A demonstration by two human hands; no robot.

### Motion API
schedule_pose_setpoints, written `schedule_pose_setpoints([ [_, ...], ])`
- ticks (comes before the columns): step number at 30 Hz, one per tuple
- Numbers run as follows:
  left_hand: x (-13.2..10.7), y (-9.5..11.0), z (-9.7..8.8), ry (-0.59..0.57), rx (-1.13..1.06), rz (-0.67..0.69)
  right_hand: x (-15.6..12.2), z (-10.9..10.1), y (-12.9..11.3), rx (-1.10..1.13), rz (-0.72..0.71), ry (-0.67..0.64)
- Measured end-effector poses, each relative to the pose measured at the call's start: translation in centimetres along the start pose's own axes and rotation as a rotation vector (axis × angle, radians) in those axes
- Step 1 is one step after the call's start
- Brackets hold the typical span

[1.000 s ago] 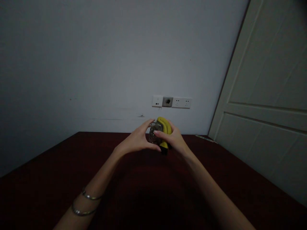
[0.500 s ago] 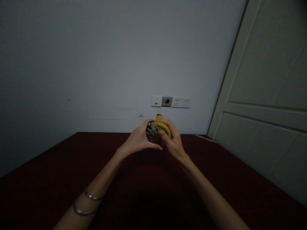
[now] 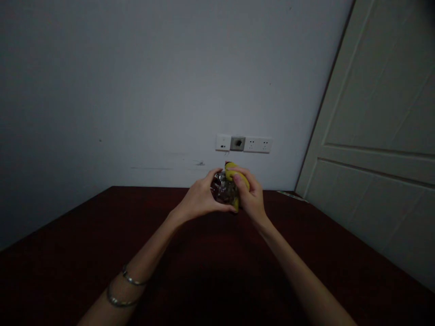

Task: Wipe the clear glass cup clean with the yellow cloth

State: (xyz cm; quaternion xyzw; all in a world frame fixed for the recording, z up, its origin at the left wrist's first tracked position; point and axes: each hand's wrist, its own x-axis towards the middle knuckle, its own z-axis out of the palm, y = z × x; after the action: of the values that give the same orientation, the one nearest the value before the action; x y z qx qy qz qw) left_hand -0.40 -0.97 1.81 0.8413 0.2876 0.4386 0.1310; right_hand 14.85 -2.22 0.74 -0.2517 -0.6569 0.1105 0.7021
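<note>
A clear, shiny glass vessel (image 3: 224, 190) is held up above the far part of the table, its exact shape hard to make out in the dim light. My left hand (image 3: 201, 195) curves around its left side, thumb beneath and fingers over the top. On the vessel's right side, my right hand (image 3: 250, 192) grips a bunched yellow cloth (image 3: 233, 171) and presses it against the glass. Dark colour shows at the cloth's upper tip, and some yellow hangs out below, by my left thumb.
The dark red table (image 3: 102, 235) meets a pale wall (image 3: 170, 90) at the back. Sockets and switch plates (image 3: 257, 144) sit on the wall. A pale panelled door (image 3: 367, 136) stands to the right. Near the table's back right edge lies a thin flat strip (image 3: 292, 196).
Both hands have shifted slightly right with the vessel and cloth. The cloth has moved across the vessel's right side, and my right fingers are bunched more tightly on it.
</note>
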Motion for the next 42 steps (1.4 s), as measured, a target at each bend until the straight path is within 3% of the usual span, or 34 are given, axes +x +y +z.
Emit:
schedule_pose_setpoints([
  [3, 0.0, 0.0, 0.1, -0.009, 0.013, -0.033, -0.3, -0.3, -0.6, -0.133, -0.207, -0.094],
  [6, 0.0, 0.0, 0.1, -0.023, -0.009, -0.038, -0.3, -0.2, -0.9, -0.172, -0.275, -0.129],
  [8, -0.1, 0.1, 0.0, -0.012, -0.021, -0.022, -0.1, 0.0, -0.7, -0.127, -0.191, -0.059],
  [12, -0.1, 0.2, 0.2, -0.043, 0.001, 0.005, 0.4, 0.4, -0.1, 0.005, 0.124, 0.082],
  [15, -0.1, 0.2, 0.3, -0.034, 0.032, -0.029, 0.5, 0.4, 0.1, 0.008, 0.169, 0.059],
  [23, 0.0, 0.5, 0.1, -0.028, 0.037, -0.114, -0.2, -0.1, -1.2, -0.241, -0.277, -0.170],
  [25, 0.0, 0.5, 0.1, -0.023, 0.041, -0.117, -0.1, -0.1, -1.2, -0.235, -0.232, -0.150],
  [29, -0.1, 0.6, 0.4, -0.025, 0.075, -0.108, 0.7, -0.3, -0.5, -0.138, 0.053, -0.042],
  [31, -0.1, 0.6, 0.5, -0.034, 0.090, -0.106, 0.8, -0.4, -0.3, -0.119, 0.113, -0.045],
  [38, 0.0, 0.5, 0.2, -0.026, 0.124, -0.151, -0.1, -0.1, -1.5, -0.313, -0.267, -0.237],
  [42, 0.0, 0.6, 0.1, -0.003, 0.043, -0.146, 0.0, -0.2, -1.3, -0.234, -0.195, -0.178],
])
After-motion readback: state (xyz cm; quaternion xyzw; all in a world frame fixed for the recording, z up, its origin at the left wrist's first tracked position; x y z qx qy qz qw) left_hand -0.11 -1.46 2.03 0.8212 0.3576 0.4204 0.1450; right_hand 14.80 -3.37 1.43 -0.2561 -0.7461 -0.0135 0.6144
